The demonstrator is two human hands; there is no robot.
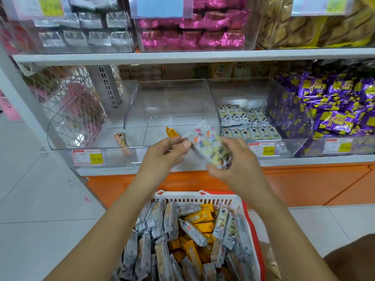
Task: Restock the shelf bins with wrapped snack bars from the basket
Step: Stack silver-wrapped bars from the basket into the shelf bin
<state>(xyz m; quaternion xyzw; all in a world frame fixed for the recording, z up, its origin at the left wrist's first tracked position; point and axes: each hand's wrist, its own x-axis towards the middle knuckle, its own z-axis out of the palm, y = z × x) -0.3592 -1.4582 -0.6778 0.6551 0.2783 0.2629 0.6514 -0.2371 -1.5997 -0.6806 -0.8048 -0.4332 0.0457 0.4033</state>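
Snack bars [211, 150] nr ctr bin [174, 98] rim

The floor [40, 199] consists of large, glossy white tiles with thin joints. The shelving unit carries a white upper shelf board [182, 55]. A grey perforated upright [105, 86] stands at rear left, with a white wire mesh panel [67, 94] just beside it. The base panel [304, 185] is orange. Lighting is bright and even.

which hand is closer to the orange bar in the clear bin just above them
Left. The left hand is just below the orange bar; the right hand is farther off to its right.
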